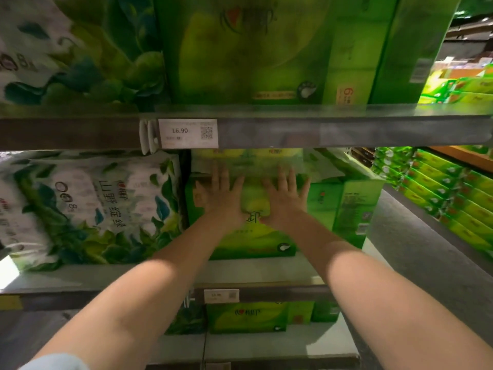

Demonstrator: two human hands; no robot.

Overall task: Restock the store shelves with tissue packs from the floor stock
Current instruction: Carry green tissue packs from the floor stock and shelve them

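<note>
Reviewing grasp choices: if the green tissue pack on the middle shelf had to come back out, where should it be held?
By its two short sides, coming from the aisle front. The green tissue pack is a wide block; both the left hand and right hand press flat on its front, giving no grip.

Dim, green-tinted aisle light, soft motion blur throughout, bright overexposed display [464,86] right of the price tag [188,133], white glare far below-left of it, wide-angle bending at edges.

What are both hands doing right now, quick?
Left hand: open, fingers straight, pressing flat on the green tissue pack.
Right hand: open, fingers spread, pressing on the same pack.
</note>
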